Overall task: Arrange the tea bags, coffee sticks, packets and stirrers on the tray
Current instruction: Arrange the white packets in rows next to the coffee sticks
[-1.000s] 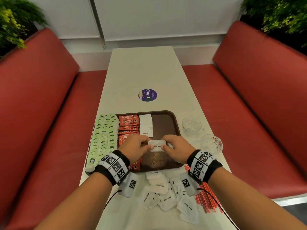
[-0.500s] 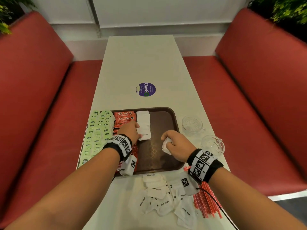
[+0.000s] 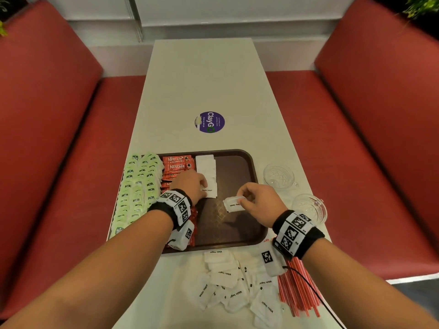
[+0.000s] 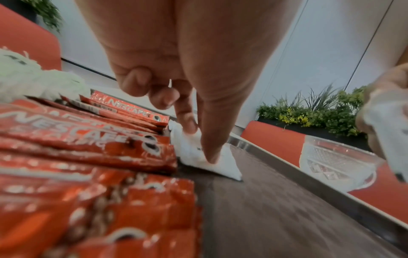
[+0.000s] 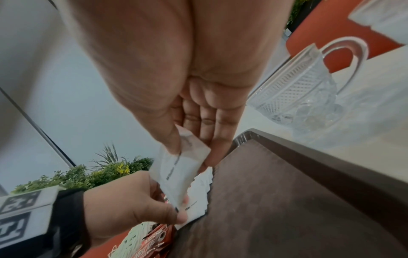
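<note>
Head view: long table (image 3: 213, 74) between red benches (image 3: 47, 129); brown tray (image 3: 240, 224) near; two glass cups (image 3: 280, 176) right of it. On tray: green tea bags (image 3: 137, 186), red coffee sticks (image 3: 177, 163), white sugar row (image 3: 206, 172). Loose packets (image 3: 228, 281) and red stirrers (image 3: 297, 288) on table, nearer than tray. Left hand (image 3: 190, 186) fingertips pressing row's nearest packet. Right hand (image 3: 259, 200) pinching sugar packet (image 3: 234, 204) above tray. Right wrist view only: thumb (image 5: 170, 139) clamping packet against extended fingers.
</note>
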`<state>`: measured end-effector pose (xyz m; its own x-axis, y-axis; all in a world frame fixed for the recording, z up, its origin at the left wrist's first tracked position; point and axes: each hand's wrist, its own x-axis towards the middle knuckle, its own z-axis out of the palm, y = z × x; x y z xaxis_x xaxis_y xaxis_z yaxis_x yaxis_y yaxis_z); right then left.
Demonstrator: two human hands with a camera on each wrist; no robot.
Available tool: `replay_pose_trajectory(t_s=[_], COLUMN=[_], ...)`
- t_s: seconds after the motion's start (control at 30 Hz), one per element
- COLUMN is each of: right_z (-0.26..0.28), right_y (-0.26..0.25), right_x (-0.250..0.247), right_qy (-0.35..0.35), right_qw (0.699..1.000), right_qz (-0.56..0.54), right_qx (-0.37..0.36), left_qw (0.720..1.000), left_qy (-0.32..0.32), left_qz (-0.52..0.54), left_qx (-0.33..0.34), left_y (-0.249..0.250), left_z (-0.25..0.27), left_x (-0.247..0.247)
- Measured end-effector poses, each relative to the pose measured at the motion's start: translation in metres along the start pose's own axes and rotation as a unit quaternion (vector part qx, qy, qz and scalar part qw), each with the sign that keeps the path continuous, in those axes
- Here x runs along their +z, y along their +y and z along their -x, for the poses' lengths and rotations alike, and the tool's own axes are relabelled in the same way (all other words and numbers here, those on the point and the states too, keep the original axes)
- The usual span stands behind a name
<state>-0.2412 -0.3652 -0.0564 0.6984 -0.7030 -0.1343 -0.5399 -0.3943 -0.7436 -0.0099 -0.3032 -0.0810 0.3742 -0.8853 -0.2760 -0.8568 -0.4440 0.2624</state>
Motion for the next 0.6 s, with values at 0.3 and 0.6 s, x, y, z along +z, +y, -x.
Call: replay_pose_trajectory(t_s=[0.3, 0.6], right_z=[-0.003, -0.006], right_y=[0.001, -0.003], right_x=[0.002, 0.001], right_qy=[-0.001, -0.001], right_qw=[1.000, 1.000], right_qz=[-0.022, -0.024], right_qx=[0.008, 0.008], left_qw=[0.999, 0.973], left_qy=[-0.008, 0.024], left_qz=[-0.037, 0.187], left_qx=[0.007, 0.135], left_y=[0.007, 0.025], left_z=[0.000, 0.023], left_x=[0.000, -0.021])
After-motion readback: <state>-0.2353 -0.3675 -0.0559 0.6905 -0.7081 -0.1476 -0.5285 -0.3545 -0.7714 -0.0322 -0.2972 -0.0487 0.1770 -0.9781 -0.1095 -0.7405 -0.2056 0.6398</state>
